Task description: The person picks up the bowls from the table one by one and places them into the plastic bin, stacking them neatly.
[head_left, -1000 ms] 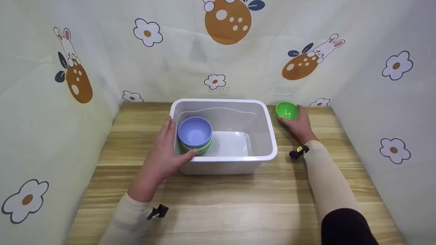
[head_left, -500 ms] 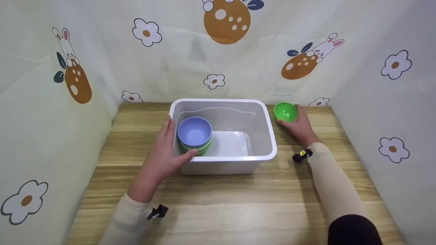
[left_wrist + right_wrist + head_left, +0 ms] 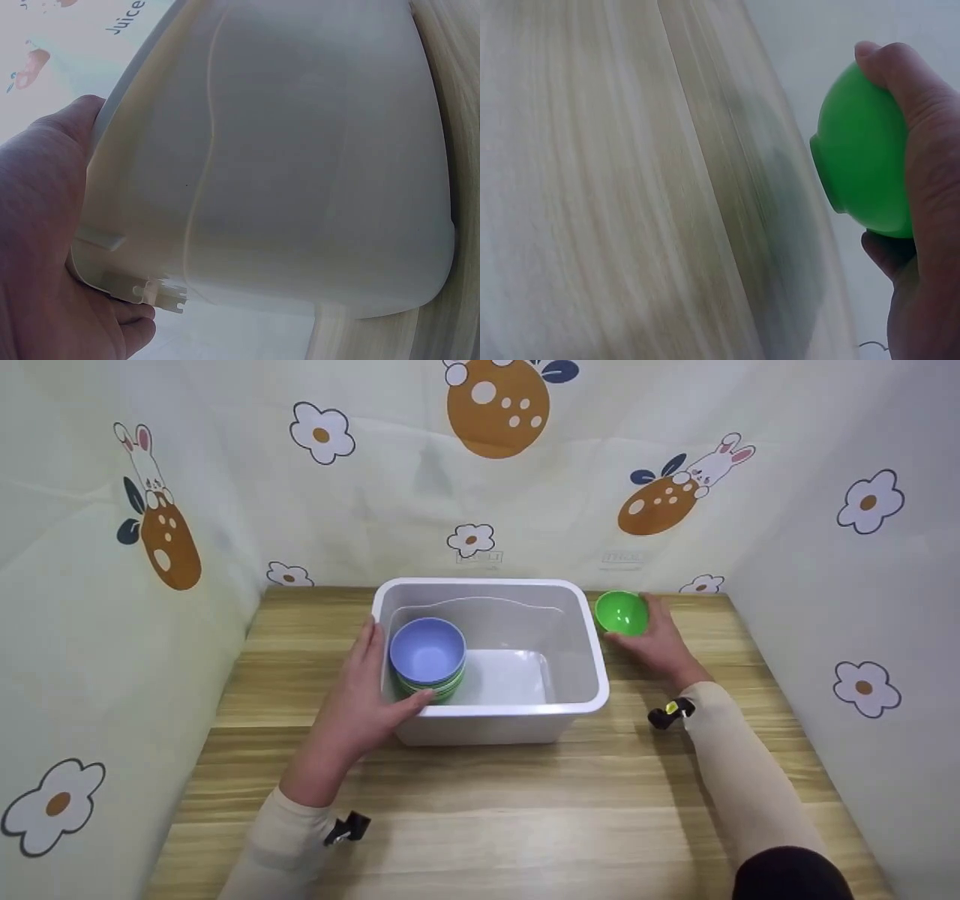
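Note:
A white plastic bin [image 3: 510,710] stands on the wooden table. In the head view my left hand [image 3: 358,697] holds its near left corner, thumb across the front rim and fingers along the left side. Inside, against the left wall, sits a stack of bowls: a blue bowl [image 3: 428,651] on top, green bowls [image 3: 442,690] beneath. Right of the bin, my right hand [image 3: 660,641] grips a bright green bowl [image 3: 621,613] between thumb and fingers. The right wrist view shows this green bowl [image 3: 866,154] raised above the tabletop, its foot ring apart from the wood.
Wooden tabletop [image 3: 510,817] shows in front of the bin and on both sides. Behind it hangs a pale printed cloth [image 3: 390,510], which also lines the left and right. A black clip [image 3: 349,829] sits on the left sleeve and another black clip [image 3: 670,711] on the right.
My right hand has carried the green bowl a little left and nearer, toward the bin's right rim. The left hand, bin and stacked bowls have stayed in place.

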The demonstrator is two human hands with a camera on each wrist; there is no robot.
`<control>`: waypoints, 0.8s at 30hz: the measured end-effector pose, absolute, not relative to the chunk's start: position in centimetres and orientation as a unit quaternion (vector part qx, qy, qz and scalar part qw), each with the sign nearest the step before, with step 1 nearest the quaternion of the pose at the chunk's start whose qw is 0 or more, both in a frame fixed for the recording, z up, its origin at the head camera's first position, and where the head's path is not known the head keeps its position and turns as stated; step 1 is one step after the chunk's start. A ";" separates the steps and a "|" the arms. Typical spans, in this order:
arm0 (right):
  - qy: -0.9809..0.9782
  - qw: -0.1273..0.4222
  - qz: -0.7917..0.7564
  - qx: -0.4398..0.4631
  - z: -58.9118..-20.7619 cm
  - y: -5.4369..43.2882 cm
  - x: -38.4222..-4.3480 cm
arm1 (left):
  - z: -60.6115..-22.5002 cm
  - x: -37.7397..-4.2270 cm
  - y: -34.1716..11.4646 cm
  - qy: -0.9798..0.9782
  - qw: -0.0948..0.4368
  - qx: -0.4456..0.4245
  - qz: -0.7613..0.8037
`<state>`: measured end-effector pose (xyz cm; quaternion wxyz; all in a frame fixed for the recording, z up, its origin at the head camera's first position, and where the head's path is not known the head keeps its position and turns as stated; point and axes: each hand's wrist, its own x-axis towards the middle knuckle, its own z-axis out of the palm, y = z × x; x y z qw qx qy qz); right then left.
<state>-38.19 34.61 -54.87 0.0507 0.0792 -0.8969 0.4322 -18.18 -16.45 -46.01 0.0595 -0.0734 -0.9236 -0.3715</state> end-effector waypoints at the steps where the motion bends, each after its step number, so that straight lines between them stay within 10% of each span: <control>1: -0.896 0.051 0.433 0.082 -54.8 34.5 -38.1 | -46.0 -18.2 -16.4 -0.924 0.059 -0.073 -0.372; 24: -0.897 0.039 0.423 0.122 -50.6 33.9 -35.6 | -46.1 -18.2 -16.4 -0.924 0.059 -0.070 -0.371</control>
